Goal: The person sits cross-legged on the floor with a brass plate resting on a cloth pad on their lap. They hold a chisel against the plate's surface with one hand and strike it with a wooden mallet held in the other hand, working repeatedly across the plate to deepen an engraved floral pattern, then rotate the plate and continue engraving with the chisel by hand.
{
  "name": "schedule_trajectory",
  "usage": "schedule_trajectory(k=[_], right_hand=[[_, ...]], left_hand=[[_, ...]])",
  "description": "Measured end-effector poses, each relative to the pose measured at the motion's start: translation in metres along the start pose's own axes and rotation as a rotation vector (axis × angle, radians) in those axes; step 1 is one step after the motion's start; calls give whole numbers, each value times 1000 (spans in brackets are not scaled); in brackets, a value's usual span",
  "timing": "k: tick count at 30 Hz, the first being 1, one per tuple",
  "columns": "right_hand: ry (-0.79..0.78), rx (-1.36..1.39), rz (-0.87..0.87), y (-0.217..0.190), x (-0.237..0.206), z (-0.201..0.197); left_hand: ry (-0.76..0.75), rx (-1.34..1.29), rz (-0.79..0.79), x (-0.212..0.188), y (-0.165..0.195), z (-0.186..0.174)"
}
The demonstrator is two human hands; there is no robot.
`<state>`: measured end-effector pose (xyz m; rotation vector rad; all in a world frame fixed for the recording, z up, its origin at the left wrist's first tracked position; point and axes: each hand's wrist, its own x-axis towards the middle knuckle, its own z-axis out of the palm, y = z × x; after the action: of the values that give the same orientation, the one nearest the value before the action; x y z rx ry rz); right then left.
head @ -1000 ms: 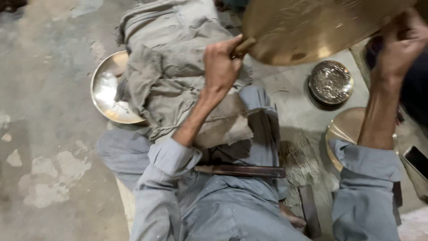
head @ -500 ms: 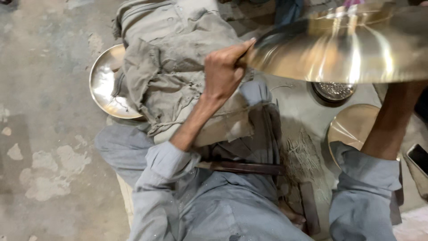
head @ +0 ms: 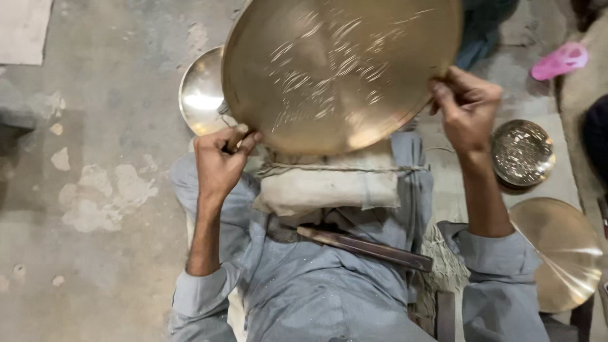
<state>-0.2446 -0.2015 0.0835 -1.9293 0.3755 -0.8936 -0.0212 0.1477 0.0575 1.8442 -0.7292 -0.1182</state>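
Brass plate (head: 342,66) gripped at rim, left hand (head: 218,166), right hand (head: 467,107) closed

The big brass plate (head: 342,69) has been tipped up from almost flat, so its round shiny face is now seen. The right hand (head: 467,109) has been brought to its edge. The grey cloth pile is now hidden behind it
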Motion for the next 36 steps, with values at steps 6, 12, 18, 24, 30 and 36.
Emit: schedule_trajectory(k=[6,12,18,24,30,36], right_hand=[[-137,35,41,6,18,29],[-132,-38,98,15,30,32],[31,-329,-102,-14,5,28],[-373,263,43,-66,-100,54],[-797,-130,-108,-84,-162,86],[-567,-163,243,-70,-156,60]], left_hand=[[-88,-214,-127,-17,-42,-2],[-164,-240,-236,-22,-42,4],[47,-208,-182,-57,-15,-4],[-155,-681,-203,-113,38,10],[-454,-59,348,-118,79,49],[-382,-722,-208,-113,67,36]])
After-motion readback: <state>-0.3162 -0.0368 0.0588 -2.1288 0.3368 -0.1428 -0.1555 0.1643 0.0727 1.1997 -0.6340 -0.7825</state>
